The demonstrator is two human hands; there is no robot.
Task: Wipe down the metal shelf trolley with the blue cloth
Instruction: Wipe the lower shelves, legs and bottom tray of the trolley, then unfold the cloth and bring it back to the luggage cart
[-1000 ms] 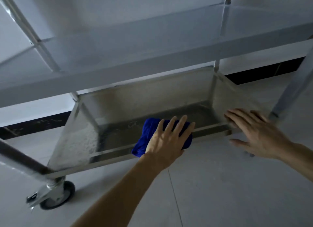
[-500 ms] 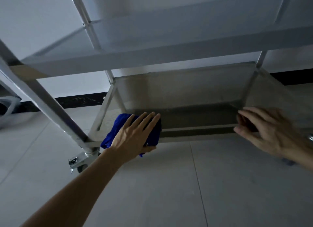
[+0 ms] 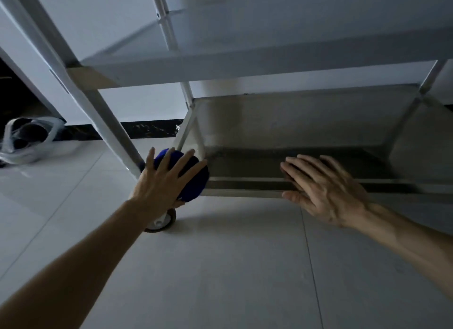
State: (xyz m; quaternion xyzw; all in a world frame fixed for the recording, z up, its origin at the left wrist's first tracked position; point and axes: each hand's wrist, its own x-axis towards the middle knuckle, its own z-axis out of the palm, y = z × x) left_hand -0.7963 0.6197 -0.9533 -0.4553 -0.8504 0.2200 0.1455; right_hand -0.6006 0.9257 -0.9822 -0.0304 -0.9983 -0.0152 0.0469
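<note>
Left hand (image 3: 161, 181) covering cloth (image 3: 193, 184), bag (image 3: 27, 139) perhaps

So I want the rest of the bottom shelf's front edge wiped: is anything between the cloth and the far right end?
Yes: the right hand rests on the bottom shelf front edge, right of the blue cloth under the left hand.

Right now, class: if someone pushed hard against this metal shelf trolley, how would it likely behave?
It would probably roll: a caster wheel sits under the corner of the trolley, on smooth floor tiles. The right hand resting on the bottom shelf's front edge may be steadying it. The metal frame looks stiff, unlike the bunched blue cloth under the left hand.
</note>
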